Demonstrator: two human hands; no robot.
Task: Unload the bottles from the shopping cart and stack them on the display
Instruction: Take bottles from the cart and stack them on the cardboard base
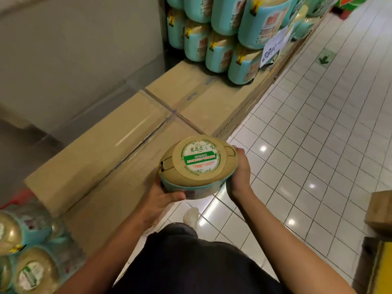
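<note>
Both bare forearms rise from the bottom edge of the frame and converge toward its centre. The left arm [110, 247] enters at lower left and runs up and to the right. The left hand [163, 200] cups the near-left side of a bottle [199, 160] from below, with the thumb [177, 196] lying across the lower wall. The right arm [286, 240] enters at lower right and slants up and to the left, its wrist [239, 194] bent inward. The right hand [240, 172] clasps the bottle's right side, fingers [238, 150] curling round the far edge. The hands do not touch; they grip opposite sides, just below frame centre.
</note>
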